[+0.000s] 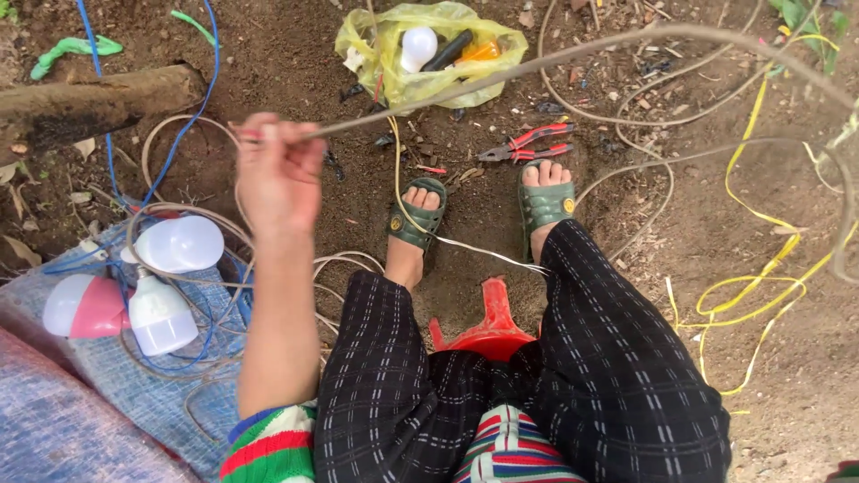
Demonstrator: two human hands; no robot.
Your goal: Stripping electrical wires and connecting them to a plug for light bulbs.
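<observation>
The left hand (pixel 279 174) is raised in front of the seated person, fingers curled tight around the near end of a thin grey-beige cable (pixel 573 55), with a short red-tipped stub of it poking out just to the left of the fist. From that grip the cable's long axis runs away to the right and slightly upward, a nearly straight, taut-looking span that crosses above the yellow plastic bag holding a white bulb and small tools (pixel 429 54) and then bends downward far out to the right of the hand. So the free length lies wholly to the right of the grip, and almost none to the left. The right hand is not in view, so its state cannot be told; the left hand is the only one seen on the cable. Below and to the right of the grip, on the bare soil just beyond the toes of the green sandals, lie red-handled pliers (pixel 528 143), well apart from the hand. Below and to the left of the grip sit white and pink lamp bulbs (pixel 161 295) on a blue woven mat, among loops of blue and beige wire. Yellow wire (pixel 761 295) lies coiled far to the right.
</observation>
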